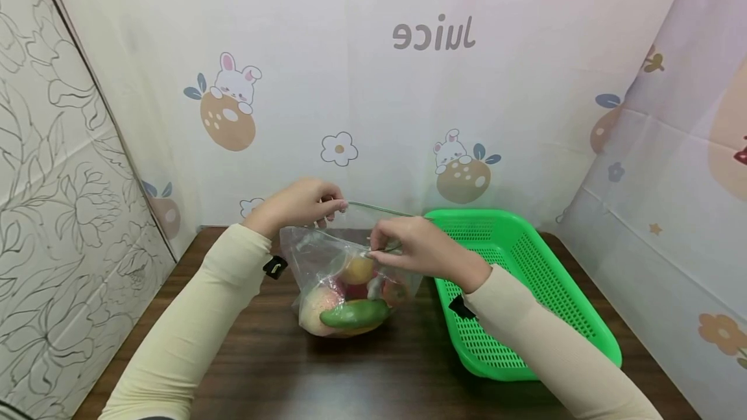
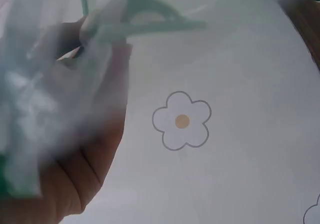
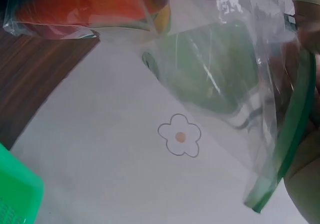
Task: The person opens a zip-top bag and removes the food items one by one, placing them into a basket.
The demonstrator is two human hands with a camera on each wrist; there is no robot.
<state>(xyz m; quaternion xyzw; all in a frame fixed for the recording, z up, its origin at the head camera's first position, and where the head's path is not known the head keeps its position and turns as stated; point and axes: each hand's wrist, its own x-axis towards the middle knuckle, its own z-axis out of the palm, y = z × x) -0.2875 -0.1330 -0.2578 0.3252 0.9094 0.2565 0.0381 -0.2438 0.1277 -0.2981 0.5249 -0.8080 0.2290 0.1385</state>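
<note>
A clear plastic zip bag (image 1: 299, 248) stands on the table between the two hands, its mouth upward. Through its wall show a long green vegetable (image 1: 356, 314), a pale pinkish round fruit (image 1: 318, 308) and a yellow round fruit (image 1: 358, 268), with red pieces partly hidden behind. My left hand (image 1: 300, 203) pinches the bag's rim at the upper left; in the left wrist view, blurred plastic covers much of it. Lower and to the right, my right hand (image 1: 417, 245) pinches the rim too. The green zip strip (image 3: 295, 121) runs along that hand in the right wrist view.
A green perforated plastic basket (image 1: 543, 251) sits on the dark wooden table (image 1: 257, 368) right of the bag, under the right forearm. Behind the table hangs a printed white cloth (image 1: 373, 83), with more patterned cloth at both sides.
</note>
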